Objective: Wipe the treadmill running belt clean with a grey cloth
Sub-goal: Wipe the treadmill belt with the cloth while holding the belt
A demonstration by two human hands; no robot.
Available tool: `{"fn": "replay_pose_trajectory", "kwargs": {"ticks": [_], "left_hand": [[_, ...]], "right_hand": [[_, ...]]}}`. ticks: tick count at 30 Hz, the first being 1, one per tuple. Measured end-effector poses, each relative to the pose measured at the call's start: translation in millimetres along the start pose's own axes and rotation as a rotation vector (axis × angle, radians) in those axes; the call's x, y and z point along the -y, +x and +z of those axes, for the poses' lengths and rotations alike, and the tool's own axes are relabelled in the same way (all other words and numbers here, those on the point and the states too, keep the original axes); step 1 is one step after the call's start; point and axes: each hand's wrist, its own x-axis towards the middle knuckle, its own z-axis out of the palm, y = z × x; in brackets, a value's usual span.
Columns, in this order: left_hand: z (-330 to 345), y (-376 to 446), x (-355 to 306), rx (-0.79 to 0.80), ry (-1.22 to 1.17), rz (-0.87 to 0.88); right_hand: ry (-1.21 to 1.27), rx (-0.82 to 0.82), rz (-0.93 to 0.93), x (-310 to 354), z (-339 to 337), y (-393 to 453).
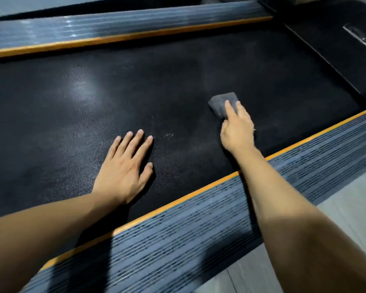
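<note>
Mid-wipe: right hand (237, 130) fingers closed on grey cloth (222, 102) on the belt (178, 81), left hand (125, 166) flat w/ fingers open; next probably sweep to the white specks (168, 135).

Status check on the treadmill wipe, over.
Right hand pressing grey cloth on belt. Left hand flat on belt, empty. White specks between hands.

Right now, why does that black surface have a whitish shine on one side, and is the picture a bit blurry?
Head view: overhead light glares off the running belt and far side rail; the grey cloth under the right hand is slightly motion-smeared; the left hand is sharper; straight rails bow from the wide lens.
</note>
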Motion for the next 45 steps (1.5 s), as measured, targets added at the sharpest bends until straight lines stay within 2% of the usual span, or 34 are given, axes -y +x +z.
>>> {"fn": "replay_pose_trajectory", "kwargs": {"ticks": [3,5,8,9,12,15,18,21,24,26,29,31,33,35,37,39,45], "left_hand": [[1,3,0,-0.018,-0.015,-0.019],[1,3,0,-0.027,-0.013,-0.012],[0,0,-1,-0.023,-0.018,-0.011],[0,1,0,-0.02,-0.022,-0.014],[-1,2,1,-0.026,-0.012,-0.023],[0,3,-1,-0.031,-0.019,-0.03],[-1,1,-2,-0.019,-0.013,-0.043],[-2,2,-1,-0.023,-0.021,-0.033],[-2,1,-2,-0.025,-0.028,-0.026],[-3,3,-1,-0.025,-0.037,-0.031],[-3,1,-3,-0.027,-0.035,-0.036],[-3,2,-4,-0.025,-0.042,-0.036],[-3,2,-4,-0.012,-0.045,-0.041],[-4,2,-4,0.005,-0.032,-0.051],[-6,1,-4,0.002,-0.039,-0.049],[-7,0,-5,-0.016,-0.066,-0.034],[-15,-2,5,-0.019,-0.193,-0.021]], "right_hand": [[0.059,0.006,-0.21,41,14,-36],[0.073,0.069,-0.343,67,21,-64],[0.05,0.146,-0.444,59,15,-63],[0.054,0.15,-0.414,44,9,-54],[0.015,0.176,-0.11,-15,-16,-28],[-0.074,0.221,0.073,-21,-23,-24],[-0.049,0.211,-0.093,35,-6,-57],[-0.032,0.283,-0.288,87,6,-109],[-0.053,0.274,-0.347,75,-3,-102],[-0.143,0.25,-0.282,40,-12,-75],[-0.136,0.27,0.056,-12,-35,-46],[-0.104,0.31,0.154,-17,-39,-44],[-0.077,0.291,0.119,6,-33,-58],[-0.015,0.253,-0.033,46,-19,-87],[0.006,0.282,-0.226,81,-6,-118],[0.021,0.284,-0.329,94,2,-133],[0.064,0.14,-0.31,100,18,-115]]}}
